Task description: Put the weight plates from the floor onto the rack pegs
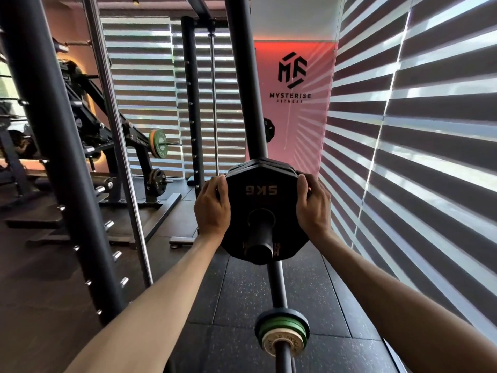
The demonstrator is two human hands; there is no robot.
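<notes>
A black 5 kg weight plate [262, 200] sits on a dark rack peg [260, 238], which pokes through its centre hole toward me. At least one more black plate lies behind it on the same peg. My left hand [212, 208] grips the plate's left edge and my right hand [313, 208] grips its right edge. The peg juts from a dark rack upright [248, 103]. A lower peg [283, 351] on the same upright carries small green, black and white plates [282, 332].
A second dark upright [48, 146] with rows of chrome pins stands at left. Behind it are a machine with a green and orange plate [158, 144] and a small black plate [157, 181]. Striped window blinds [416, 157] close the right side. Dark rubber floor tiles [231, 305] lie below.
</notes>
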